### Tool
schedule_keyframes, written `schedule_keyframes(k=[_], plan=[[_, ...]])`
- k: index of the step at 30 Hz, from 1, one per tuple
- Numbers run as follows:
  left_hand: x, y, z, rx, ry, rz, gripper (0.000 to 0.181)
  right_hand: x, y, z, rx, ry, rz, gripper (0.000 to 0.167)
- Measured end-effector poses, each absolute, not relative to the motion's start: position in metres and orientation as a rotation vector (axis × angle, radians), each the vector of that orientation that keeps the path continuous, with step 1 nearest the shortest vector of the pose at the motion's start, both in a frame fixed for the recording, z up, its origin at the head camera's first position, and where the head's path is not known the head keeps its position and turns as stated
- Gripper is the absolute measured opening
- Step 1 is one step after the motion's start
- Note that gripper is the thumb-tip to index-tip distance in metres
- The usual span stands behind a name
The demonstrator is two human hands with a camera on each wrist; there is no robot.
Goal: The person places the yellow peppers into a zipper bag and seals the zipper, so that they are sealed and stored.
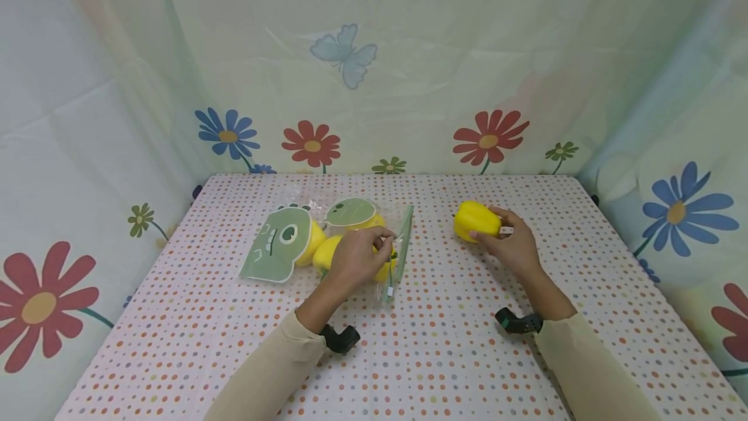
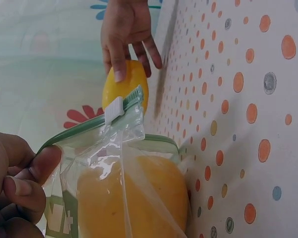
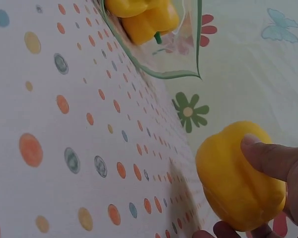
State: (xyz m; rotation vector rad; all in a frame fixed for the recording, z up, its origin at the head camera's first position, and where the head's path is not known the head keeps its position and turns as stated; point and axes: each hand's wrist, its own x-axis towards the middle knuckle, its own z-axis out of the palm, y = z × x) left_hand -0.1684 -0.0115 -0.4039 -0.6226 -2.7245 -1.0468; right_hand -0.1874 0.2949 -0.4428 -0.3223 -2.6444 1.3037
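Observation:
My right hand [image 1: 514,242] holds a yellow bell pepper [image 1: 476,220] at the right of the table, thumb on one side and fingers on the other. In the right wrist view the same pepper [image 3: 238,176] shows its lobed side. My left hand [image 1: 359,255] pinches the edge of a clear zip bag [image 2: 97,148] with a green seal and a white slider [image 2: 114,110]. The bag's mouth stands apart in the right wrist view, with yellow peppers [image 3: 149,22] inside. Green cartoon dinosaur prints [image 1: 277,245] cover part of the bag, which lies left of the held pepper.
A table [image 1: 444,356] with a dotted cloth lies under both hands. Floral curtains [image 1: 421,83] hang behind it and at both sides. A black wrist mount [image 1: 341,338] sits on the left wrist, another [image 1: 519,321] on the right.

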Motion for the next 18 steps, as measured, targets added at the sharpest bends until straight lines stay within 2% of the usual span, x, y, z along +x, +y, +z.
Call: schedule_keyframes(k=[18], plan=[[-0.1691, -0.0121, -0.4041, -0.623, -2.725, -1.06, 0.023, -0.1845, 0.2855, -0.4435, -0.241, -2.607, 1.336, 0.079]])
